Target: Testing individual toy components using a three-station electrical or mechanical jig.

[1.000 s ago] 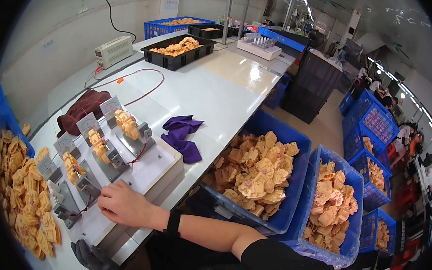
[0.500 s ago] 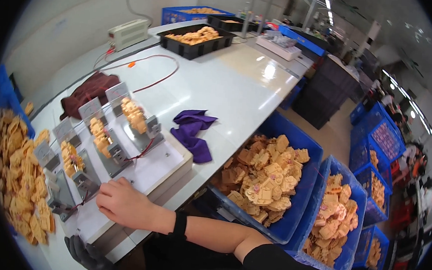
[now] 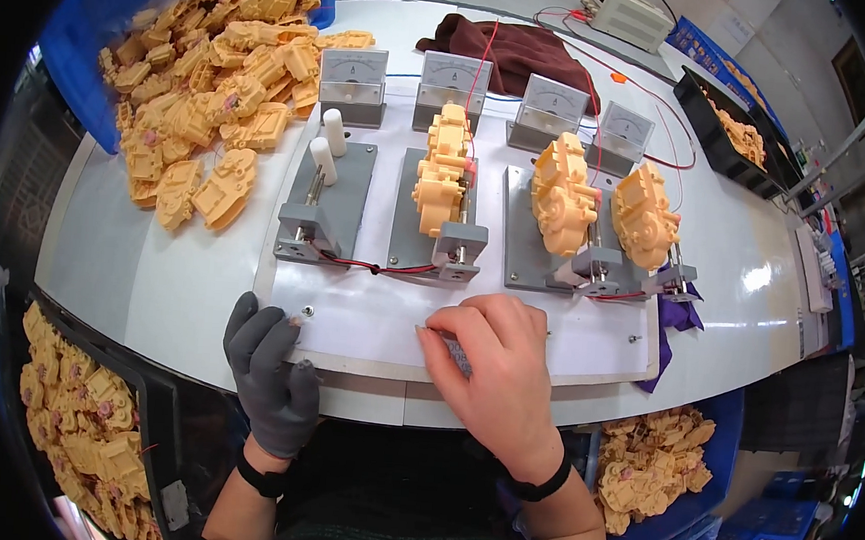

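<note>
Yellow moulded-plastic toy housings sit clamped on three of the four grey metal test fixtures (image 3: 439, 220) bolted across the white rectangular base plate (image 3: 369, 321). Fixture one, far left (image 3: 325, 202), is empty: only two white cylindrical pegs (image 3: 329, 144) stand up on it.

Right hand (image 3: 491, 369), bare: lies palm down on the plate's near strip, fingers curled over a small dark thing I can't make out. Looks like a loose press, not a full grip. Whether it's pinching anything, can't tell.

Left hand (image 3: 270, 369), grey knit glove: fingers spread, tips resting on the plate's near-left edge by a screw head. Holding nothing.

Key geometry:
- Second-fixture housing (image 3: 441, 170) lies straight ahead of the right hand, away from the person, beyond the red wire (image 3: 373, 264) that runs between the fixture feet.
- Its long axis runs near-to-far, same as the fixture rail. Near end butts the grey clamp block (image 3: 460, 240); far end points at the white analogue meter (image 3: 455, 79).
- Housings three (image 3: 563, 194) and four (image 3: 645, 215) sit farther right, tilted slightly rightward at the far end.
- Right hand is nearer to all three loaded fixtures; left hand is nearer the empty one.

Loose heap of the same yellow housings (image 3: 215, 84) lies far left on the white table (image 3: 151, 280), closer to the gloved hand.
</note>
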`<move>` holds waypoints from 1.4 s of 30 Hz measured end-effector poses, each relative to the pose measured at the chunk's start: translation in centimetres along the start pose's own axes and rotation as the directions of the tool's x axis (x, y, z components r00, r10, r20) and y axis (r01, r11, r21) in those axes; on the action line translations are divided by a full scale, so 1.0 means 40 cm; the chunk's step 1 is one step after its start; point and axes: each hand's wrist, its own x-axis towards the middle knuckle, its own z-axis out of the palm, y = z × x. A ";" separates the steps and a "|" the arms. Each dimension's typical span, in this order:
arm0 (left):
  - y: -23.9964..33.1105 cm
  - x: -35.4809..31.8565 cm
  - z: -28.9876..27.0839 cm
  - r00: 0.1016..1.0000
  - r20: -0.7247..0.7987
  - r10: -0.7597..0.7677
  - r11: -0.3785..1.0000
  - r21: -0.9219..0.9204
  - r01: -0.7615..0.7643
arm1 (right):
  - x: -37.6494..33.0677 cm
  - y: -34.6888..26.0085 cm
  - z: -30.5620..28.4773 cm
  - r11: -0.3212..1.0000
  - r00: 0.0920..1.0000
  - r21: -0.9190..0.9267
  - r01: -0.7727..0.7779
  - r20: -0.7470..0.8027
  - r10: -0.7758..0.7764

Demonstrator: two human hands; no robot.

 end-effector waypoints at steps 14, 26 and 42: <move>-0.009 0.001 0.007 1.000 0.021 0.015 0.998 -0.064 -0.014 | 0.000 -0.008 -0.004 0.998 1.000 -0.053 -0.021 -0.012 0.020; -0.042 -0.032 0.017 0.999 0.038 0.014 0.999 -0.042 -0.013 | -0.004 -0.010 -0.003 0.999 0.997 -0.046 -0.015 -0.072 0.012; -0.014 -0.006 0.009 0.999 -0.039 0.034 0.997 -0.069 -0.036 | -0.001 -0.013 0.009 0.998 0.995 -0.056 0.010 -0.103 -0.016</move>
